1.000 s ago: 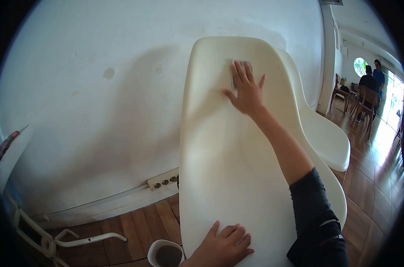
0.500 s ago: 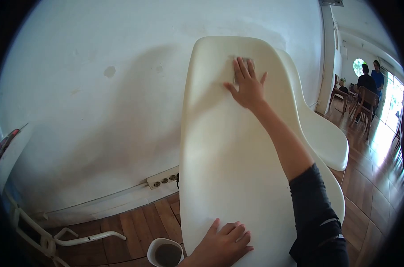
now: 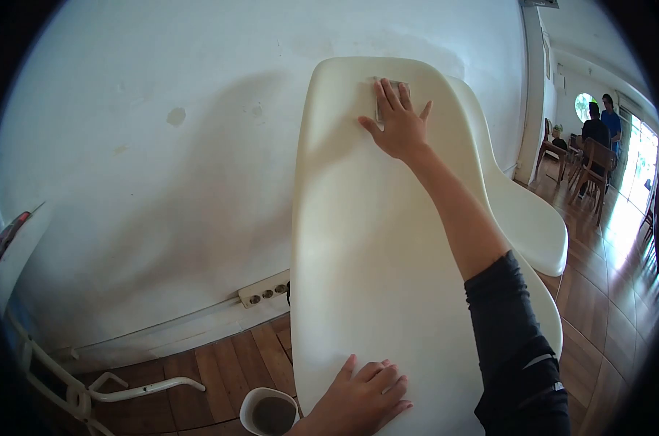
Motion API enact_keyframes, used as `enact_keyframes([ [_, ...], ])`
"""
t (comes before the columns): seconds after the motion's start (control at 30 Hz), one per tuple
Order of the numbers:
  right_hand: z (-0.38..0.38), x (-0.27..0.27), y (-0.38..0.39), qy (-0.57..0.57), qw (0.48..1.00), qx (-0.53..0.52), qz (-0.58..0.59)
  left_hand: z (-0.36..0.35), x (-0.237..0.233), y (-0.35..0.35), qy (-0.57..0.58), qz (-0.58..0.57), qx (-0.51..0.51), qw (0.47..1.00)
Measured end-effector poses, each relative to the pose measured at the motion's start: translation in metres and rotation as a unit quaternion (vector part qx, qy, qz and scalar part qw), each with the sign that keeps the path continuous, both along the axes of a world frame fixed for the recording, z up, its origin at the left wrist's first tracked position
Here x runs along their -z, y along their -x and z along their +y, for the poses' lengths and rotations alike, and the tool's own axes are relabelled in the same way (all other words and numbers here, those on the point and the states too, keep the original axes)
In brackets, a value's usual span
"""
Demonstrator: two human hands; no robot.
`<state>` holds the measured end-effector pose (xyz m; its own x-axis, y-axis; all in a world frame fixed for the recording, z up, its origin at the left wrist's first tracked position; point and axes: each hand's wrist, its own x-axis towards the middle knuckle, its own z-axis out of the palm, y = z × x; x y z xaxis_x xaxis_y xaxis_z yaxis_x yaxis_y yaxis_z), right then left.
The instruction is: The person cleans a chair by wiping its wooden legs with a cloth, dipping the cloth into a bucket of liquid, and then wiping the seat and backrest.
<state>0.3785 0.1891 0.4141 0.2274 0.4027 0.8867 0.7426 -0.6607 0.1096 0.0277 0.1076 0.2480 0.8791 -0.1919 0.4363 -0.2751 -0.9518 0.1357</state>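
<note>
My right hand [image 3: 400, 125] lies flat with fingers spread on the upper backrest of a cream molded chair shell [image 3: 387, 218]. Under its fingertips is a thin, greyish rectangular pad [image 3: 400, 85], mostly covered by the fingers. Lower down, my left hand [image 3: 369, 396] rests on the near part of the same shell, fingers apart and slightly bent, with nothing in it. Beside that hand, on the floor, stands a white square-rimmed container [image 3: 246, 413] with murky grey liquid [image 3: 274, 416] inside.
A second cream shell [image 3: 529, 218] sits behind the first. The white wall [image 3: 162, 182] carries a socket strip [image 3: 264, 291] low down. A white metal frame [image 3: 148, 390] stands at left on the wooden floor [image 3: 220, 374]. Two people [image 3: 598, 131] and wooden chairs [image 3: 600, 163] are far right.
My right hand has slid slightly up the backrest with the pad, and more of the pad's top corner shows now. My left hand has stayed in place.
</note>
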Motion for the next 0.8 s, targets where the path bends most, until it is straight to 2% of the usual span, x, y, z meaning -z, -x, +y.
enact_keyframes([
  [0.1, -0.005, 0.029, 0.005, -0.002, 0.999, -0.04, 0.012, -0.001, -0.001, 0.0, -0.02, 0.005, -0.008, 1.0],
  [0.17, -0.021, 0.067, 0.009, 0.023, 0.999, -0.033, -0.003, -0.002, -0.002, 0.0, -0.007, -0.001, -0.008, 1.0],
  [0.23, -0.038, 0.09, 0.016, 0.076, 0.994, -0.07, 0.019, -0.002, -0.002, 0.0, 0.003, -0.01, -0.013, 1.0],
  [0.37, -0.036, 0.061, 0.012, 0.109, 0.994, -0.027, -0.001, -0.003, -0.002, 0.0, -0.014, -0.011, -0.013, 1.0],
  [0.5, -0.003, -0.007, 0.003, 0.036, 0.999, 0.019, 0.023, -0.001, 0.001, 0.0, -0.014, -0.006, -0.006, 1.0],
  [0.63, 0.006, -0.011, -0.001, -0.007, 1.0, 0.022, 0.006, -0.001, 0.001, 0.0, 0.006, -0.004, -0.005, 1.0],
  [0.8, -0.021, 0.077, 0.004, 0.037, 0.998, -0.049, -0.011, -0.001, -0.002, -0.001, 0.003, -0.016, -0.011, 1.0],
])
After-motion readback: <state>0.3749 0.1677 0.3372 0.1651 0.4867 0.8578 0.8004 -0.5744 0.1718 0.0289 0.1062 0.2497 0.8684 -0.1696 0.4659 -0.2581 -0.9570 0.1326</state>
